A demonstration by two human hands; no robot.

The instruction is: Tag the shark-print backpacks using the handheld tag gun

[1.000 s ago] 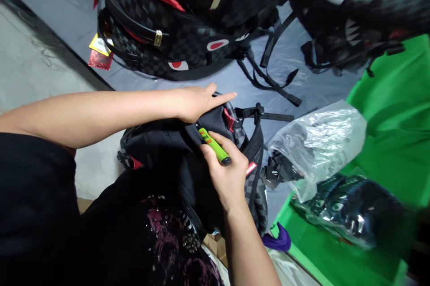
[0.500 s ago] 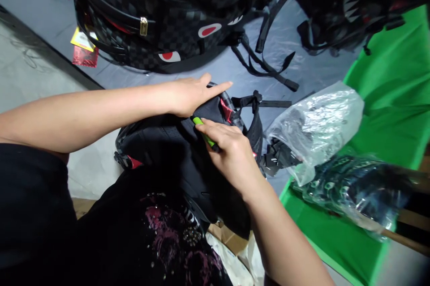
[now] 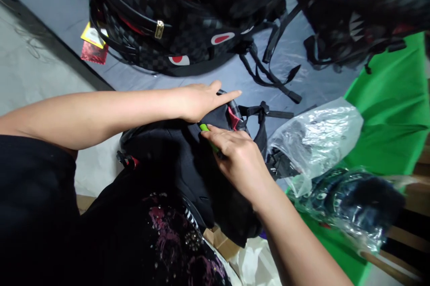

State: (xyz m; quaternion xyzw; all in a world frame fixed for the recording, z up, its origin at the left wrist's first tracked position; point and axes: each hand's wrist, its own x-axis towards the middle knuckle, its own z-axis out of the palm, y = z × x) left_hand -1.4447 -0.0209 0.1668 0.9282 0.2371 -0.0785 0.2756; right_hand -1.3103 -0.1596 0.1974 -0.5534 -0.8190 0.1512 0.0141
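Note:
A black backpack (image 3: 168,156) lies against my body at the front edge of the grey table (image 3: 67,13). My left hand (image 3: 201,100) rests on its top edge, index finger stretched out and thumb pressing the fabric. My right hand (image 3: 237,156) is closed round a green lighter-like stick (image 3: 205,129), whose tip pokes out at the bag's top seam. Most of the stick is hidden under my fingers.
Black checkered backpacks with red-and-white eye prints (image 3: 181,22) pile up at the back, with loose straps (image 3: 268,75) trailing. A second dark bag (image 3: 356,13) sits at the back right. Clear plastic bags (image 3: 319,138) lie on green cloth (image 3: 393,111) at right.
My right hand has turned over the green stick and pushed it down against the bag's top; far less of the stick shows. The left hand stays on the bag.

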